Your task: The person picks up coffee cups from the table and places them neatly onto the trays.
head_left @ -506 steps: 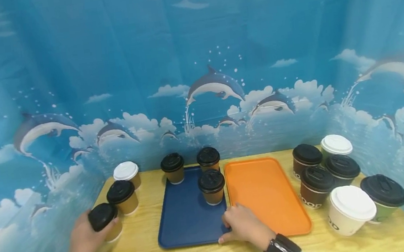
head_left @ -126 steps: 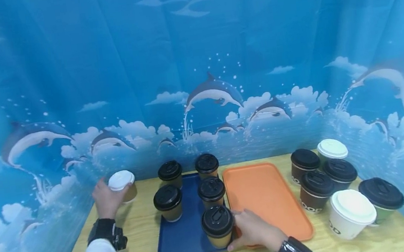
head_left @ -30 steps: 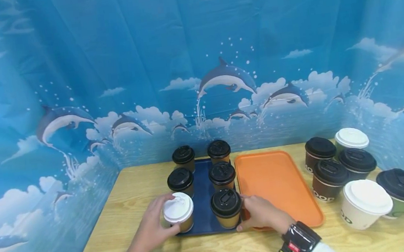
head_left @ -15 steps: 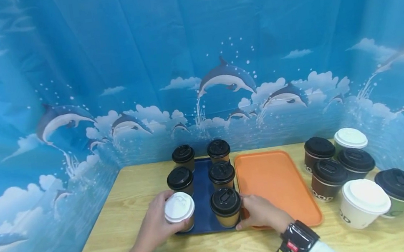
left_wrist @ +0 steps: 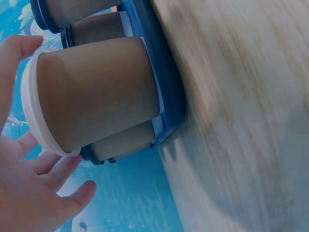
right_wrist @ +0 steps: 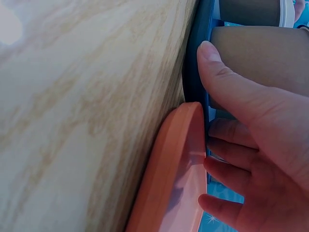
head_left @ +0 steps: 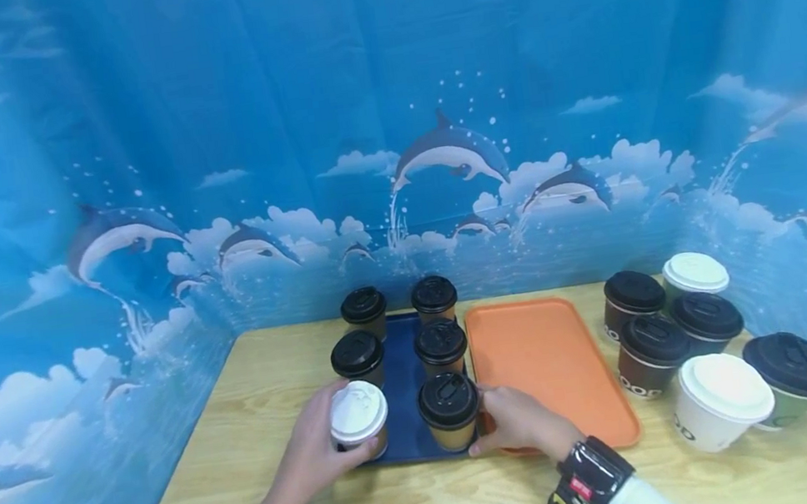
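Observation:
In the head view a white-lidded kraft paper coffee cup (head_left: 358, 411) stands at the front left corner of the blue tray (head_left: 403, 407). My left hand (head_left: 310, 452) holds it near the lid, thumb in front and fingers behind. The left wrist view shows the cup's brown side (left_wrist: 99, 92), with the fingers spread about its white lid. My right hand (head_left: 518, 419) rests beside the front right black-lidded cup (head_left: 450, 410), at the seam between the trays. In the right wrist view its thumb lies along that cup's side, at the blue rim, and its fingers are loosely extended.
More black-lidded cups (head_left: 358, 357) stand behind on the blue tray. A bare orange tray (head_left: 538, 361) lies against its right side. Several larger cups, dark (head_left: 650, 352), white (head_left: 723, 402) and green (head_left: 796, 372), crowd the table's right. A dolphin-print curtain (head_left: 387, 119) encloses the table.
Since the oldest frame, black-lidded cups and the white-lidded cup have gone from the table's left onto the blue tray. Over the last second the left hand and its cup shifted slightly right.

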Available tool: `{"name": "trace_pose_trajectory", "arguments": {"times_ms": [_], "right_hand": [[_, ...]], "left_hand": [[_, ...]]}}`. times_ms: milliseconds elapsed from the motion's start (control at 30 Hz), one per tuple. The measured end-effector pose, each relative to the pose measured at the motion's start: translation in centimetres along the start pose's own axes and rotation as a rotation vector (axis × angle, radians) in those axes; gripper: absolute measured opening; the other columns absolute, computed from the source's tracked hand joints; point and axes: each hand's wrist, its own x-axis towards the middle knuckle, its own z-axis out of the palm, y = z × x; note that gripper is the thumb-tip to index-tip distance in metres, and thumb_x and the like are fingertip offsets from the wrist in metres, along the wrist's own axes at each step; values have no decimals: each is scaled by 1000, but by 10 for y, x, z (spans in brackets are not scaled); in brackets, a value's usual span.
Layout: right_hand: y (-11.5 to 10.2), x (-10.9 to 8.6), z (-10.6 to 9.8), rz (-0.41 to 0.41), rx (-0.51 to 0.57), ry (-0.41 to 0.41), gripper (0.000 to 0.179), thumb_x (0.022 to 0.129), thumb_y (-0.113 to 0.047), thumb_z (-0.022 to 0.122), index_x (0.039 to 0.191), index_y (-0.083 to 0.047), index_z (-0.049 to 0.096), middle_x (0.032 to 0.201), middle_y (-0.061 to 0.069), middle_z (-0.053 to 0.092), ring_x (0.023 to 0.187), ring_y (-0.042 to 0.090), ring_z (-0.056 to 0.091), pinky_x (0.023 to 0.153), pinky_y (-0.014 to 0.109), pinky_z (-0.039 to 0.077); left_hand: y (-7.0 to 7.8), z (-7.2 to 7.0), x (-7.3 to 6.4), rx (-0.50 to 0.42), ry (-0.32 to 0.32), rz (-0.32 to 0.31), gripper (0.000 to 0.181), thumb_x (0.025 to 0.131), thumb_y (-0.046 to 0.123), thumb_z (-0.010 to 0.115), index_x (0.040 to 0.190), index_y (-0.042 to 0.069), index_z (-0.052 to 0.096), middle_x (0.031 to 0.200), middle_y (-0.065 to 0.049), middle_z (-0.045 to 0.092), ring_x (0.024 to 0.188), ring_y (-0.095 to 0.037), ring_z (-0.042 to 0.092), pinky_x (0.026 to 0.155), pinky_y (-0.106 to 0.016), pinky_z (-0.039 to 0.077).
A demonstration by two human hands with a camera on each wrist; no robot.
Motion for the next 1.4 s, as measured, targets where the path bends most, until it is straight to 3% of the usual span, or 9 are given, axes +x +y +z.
{"name": "trace_pose_trajectory", "arguments": {"times_ms": [233,433,533,600,667,900,1067,1267,1400], "right_hand": [[-2,4,0,-30,10,-30,83,68,-33,93,140,-9,59,132,10,67,119,28,64,102,45,50],[-1,7,0,-18,45,-76,89,71,-30,92,147,-9,52,145,9,58,131,27,56,111,43,43],[2,5,-1,-10,57,-81,88,71,-30,92,146,-11,52,145,9,56,132,27,54,112,44,42],[4,2,-1,-3,58,-82,88,71,-31,92,147,-12,52,147,10,55,133,27,53,113,45,41],[7,-3,-3,-3,63,-82,89,72,-31,91,148,-11,50,148,12,53,134,29,52,113,46,40],[12,-39,-39,80,13,-28,88,82,-39,84,148,5,45,152,27,44,139,43,45,112,56,38],[13,-83,-74,77,-80,206,61,87,-30,80,135,2,60,137,23,60,123,40,59,99,55,50],[22,-148,-113,121,-255,635,53,81,-16,85,127,1,65,121,16,63,107,34,62,87,53,53],[36,-187,-132,254,-274,758,56,80,-12,84,127,7,61,128,28,55,117,50,50,92,68,39]], "left_hand": [[9,-3,-15,7,119,17,88,69,33,93,138,-2,51,136,-20,58,125,-38,54,102,-59,45],[43,-3,-28,38,266,25,67,72,25,91,126,2,60,137,-20,58,124,-39,54,99,-57,45],[64,7,-33,-5,381,122,48,74,16,87,116,5,66,128,-13,65,116,-34,59,100,-39,46],[80,19,-35,-40,405,217,38,78,13,83,112,8,69,121,-6,68,111,-27,62,100,-29,43],[94,33,-36,-48,372,326,29,82,16,80,110,12,70,114,0,70,105,-21,65,97,-23,45],[142,83,-26,155,3,522,26,93,33,72,110,13,72,110,3,71,100,-11,67,84,-26,56],[160,116,-16,297,-176,576,26,92,31,74,106,10,74,111,-5,71,102,-15,67,84,-26,56],[164,148,-7,536,-119,488,16,80,25,82,85,14,72,87,-1,64,83,-11,62,68,-21,55],[165,159,-3,620,-67,446,11,77,10,77,73,18,70,75,-1,59,74,-11,57,54,-20,51]]}}
